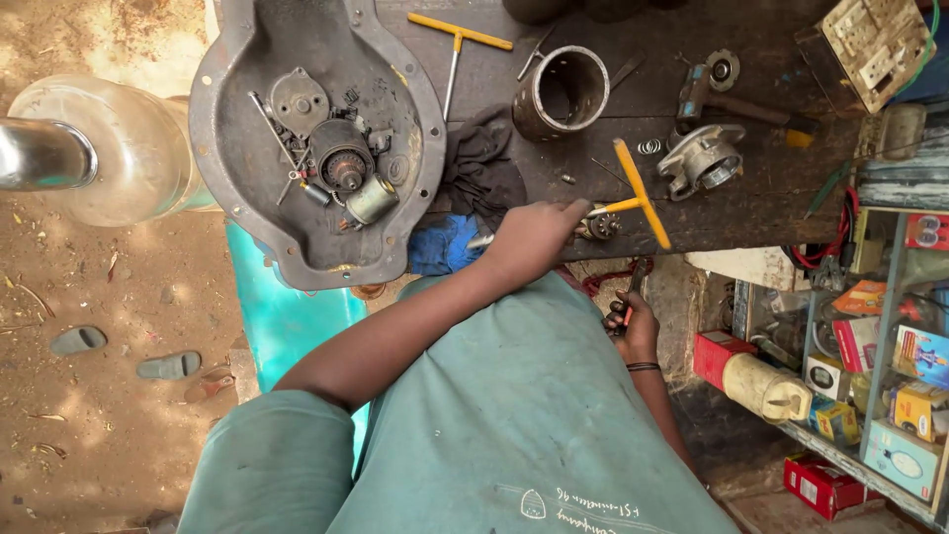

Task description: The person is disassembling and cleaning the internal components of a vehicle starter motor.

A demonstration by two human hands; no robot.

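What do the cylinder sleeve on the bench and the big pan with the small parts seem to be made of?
Sleeve: probably steel, with a dull brown, rusty-looking outside and a shiny inner wall. Pan: probably cast aluminium or iron, matte grey, thick-rimmed and grimy.

One head-worn view only, looking steeply down past the chest onto the bench (761, 213). Close range. Fingers (571, 210) sit mid-frame; bench runs beyond them, dirt ground left, shelves right.

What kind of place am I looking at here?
Probably a small outdoor repair workshop: a worn wooden workbench strewn with metal parts, an open motor housing with loose components, yellow T-handle wrenches, and shelves of boxed goods beside bare dirt ground.
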